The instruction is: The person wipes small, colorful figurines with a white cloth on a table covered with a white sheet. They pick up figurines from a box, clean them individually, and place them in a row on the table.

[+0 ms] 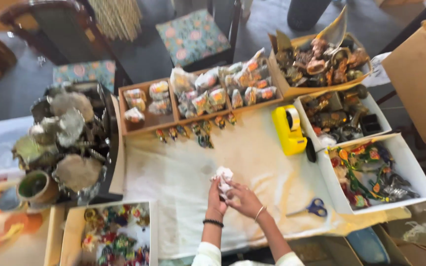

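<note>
While both hands point(230, 196) grip what looks like crumpled white wrapping point(223, 178), cream tablecloth point(183, 172), grey floor point(6, 98).

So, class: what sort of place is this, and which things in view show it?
Probably a home craft-packing table. Both hands hold a small white wrapped bundle over a cloth-covered table, with a yellow tape dispenser, scissors and a wooden tray of bagged trinkets nearby.
</note>
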